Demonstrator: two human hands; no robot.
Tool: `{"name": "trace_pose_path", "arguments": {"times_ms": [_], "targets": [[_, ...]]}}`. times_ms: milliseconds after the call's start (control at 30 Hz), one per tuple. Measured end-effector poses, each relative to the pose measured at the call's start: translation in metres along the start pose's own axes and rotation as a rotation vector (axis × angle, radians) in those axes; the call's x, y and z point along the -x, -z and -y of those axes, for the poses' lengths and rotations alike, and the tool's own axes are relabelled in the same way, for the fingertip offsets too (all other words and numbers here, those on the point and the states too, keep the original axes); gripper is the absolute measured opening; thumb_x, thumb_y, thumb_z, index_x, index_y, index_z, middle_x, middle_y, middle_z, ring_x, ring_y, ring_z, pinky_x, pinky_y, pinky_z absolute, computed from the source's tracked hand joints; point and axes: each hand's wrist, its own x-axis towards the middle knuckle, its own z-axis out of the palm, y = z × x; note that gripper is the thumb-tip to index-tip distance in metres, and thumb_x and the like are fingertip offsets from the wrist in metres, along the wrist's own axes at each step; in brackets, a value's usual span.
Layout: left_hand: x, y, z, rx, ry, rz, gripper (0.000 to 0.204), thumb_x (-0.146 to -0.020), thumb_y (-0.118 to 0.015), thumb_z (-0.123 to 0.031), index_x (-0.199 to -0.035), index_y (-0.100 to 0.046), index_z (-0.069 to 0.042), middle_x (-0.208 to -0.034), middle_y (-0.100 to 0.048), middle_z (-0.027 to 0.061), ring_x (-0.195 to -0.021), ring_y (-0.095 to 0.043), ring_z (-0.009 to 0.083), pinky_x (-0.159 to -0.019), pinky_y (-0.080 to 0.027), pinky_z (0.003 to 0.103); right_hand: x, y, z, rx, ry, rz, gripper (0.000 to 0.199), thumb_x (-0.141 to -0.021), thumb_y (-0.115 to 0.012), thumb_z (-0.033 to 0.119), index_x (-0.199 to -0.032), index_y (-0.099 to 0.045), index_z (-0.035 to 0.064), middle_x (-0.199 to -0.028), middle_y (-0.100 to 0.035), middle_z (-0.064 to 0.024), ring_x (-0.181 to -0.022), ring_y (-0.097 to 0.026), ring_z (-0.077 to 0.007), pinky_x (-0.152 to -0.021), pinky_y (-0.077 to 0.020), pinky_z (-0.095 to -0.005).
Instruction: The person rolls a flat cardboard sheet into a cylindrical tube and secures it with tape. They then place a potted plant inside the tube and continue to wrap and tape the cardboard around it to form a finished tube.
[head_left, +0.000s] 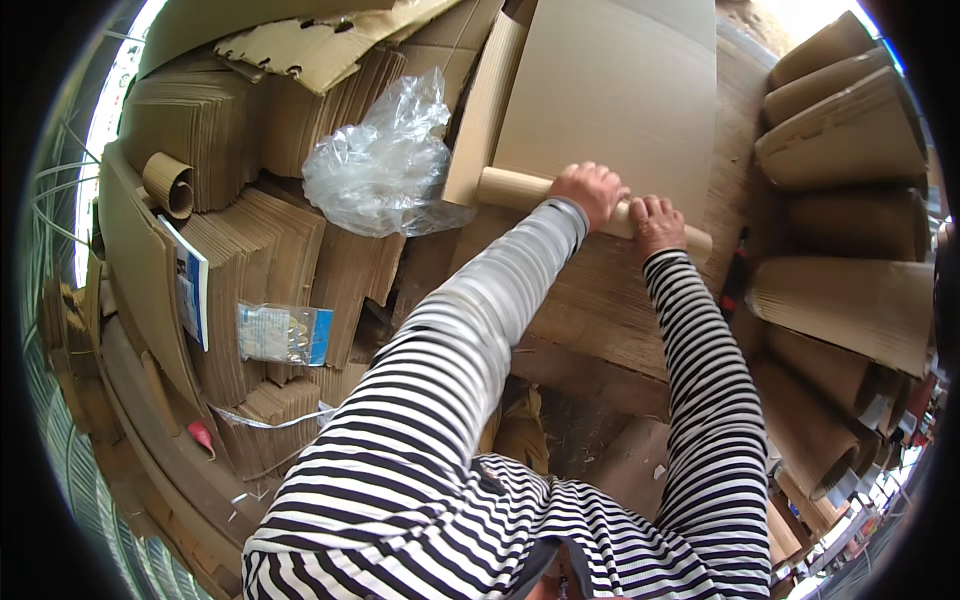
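Along the sheet's (610,95) near edge lies the roll (515,188), left hand (590,193) and right hand (657,225) curled over it, ends jutting past both.

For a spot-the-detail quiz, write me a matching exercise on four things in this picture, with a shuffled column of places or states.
1. Pale roll
2. Plastic bag
3. Packet
4. Curled cardboard pieces

A. Lined up along the picture's right side
B. Crumpled and see-through
C. Under the left hand and right hand
D. Lying flat, with a blue end

Pairs: 1-C, 2-B, 3-D, 4-A
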Motion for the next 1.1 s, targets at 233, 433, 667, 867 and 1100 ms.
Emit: {"name": "trace_pose_path", "arguments": {"times_ms": [233,433,667,867,1100], "targets": [[0.195,0.086,-0.085,0.06,-0.072,0.104,0.056,-0.082,-0.077,-0.036,-0.127,-0.059,-0.008,-0.126,-0.056,0.01,-0.123,-0.051,0.0289,-0.11,-0.036,0.053,0.164,0.024,0.088,-0.235,0.05,0.026,0.057,-0.066,-0.088,0.035,-0.11,-0.059,0.0128,-0.11,-0.058,-0.0072,-0.108,-0.057,-0.0273,-0.091,-0.0456,-0.0449],[0.249,0.046,-0.08,0.086,-0.168,0.199,0.042,-0.083,-0.076,-0.034,-0.115,-0.065,-0.009,-0.116,-0.06,0.007,-0.108,-0.056,0.0254,-0.095,-0.044,0.045,0.235,0.016,0.135,-0.34,-0.157,-0.038,0.074,-0.068,-0.086,0.047,-0.127,-0.059,0.0122,-0.125,-0.057,-0.0077,-0.125,-0.05,-0.028,-0.112,-0.033,-0.0525],[0.179,0.039,-0.059,0.043,-0.066,0.216,0.024,-0.088,-0.072,-0.03,-0.104,-0.065,-0.012,-0.099,-0.059,0.0061,-0.101,-0.058,0.0265,-0.087,-0.046,0.043,0.181,0.01,0.123,-0.359,-0.452,-0.071,0.043,-0.088,-0.069,0.046,-0.116,-0.065,0.0133,-0.122,-0.061,-0.0093,-0.119,-0.054,-0.0297,-0.109,-0.0347,-0.0566],[0.16,0.032,-0.058,-0.032,-0.076,0.078,0.028,-0.089,-0.069,-0.03,-0.11,-0.064,-0.013,-0.108,-0.062,0.0042,-0.108,-0.056,0.0253,-0.095,-0.043,0.044,0.105,0.016,0.083,-0.318,-0.576,-0.122,0.031,-0.096,-0.063,0.042,-0.112,-0.064,0.0159,-0.115,-0.057,-0.008,-0.122,-0.05,-0.0284,-0.111,-0.0338,-0.0533],[0.105,0.018,-0.041,-0.066,0.104,0.093,0.017,-0.092,-0.067,-0.032,-0.092,-0.067,-0.015,-0.098,-0.061,0.0064,-0.101,-0.057,0.0278,-0.088,-0.045,0.045,0.087,0.01,0.081,-0.272,-0.508,-0.287,0.023,-0.095,-0.065,0.039,-0.103,-0.068,0.0171,-0.104,-0.061,-0.004,-0.111,-0.057,-0.025,-0.106,-0.0389,-0.0486]]}}
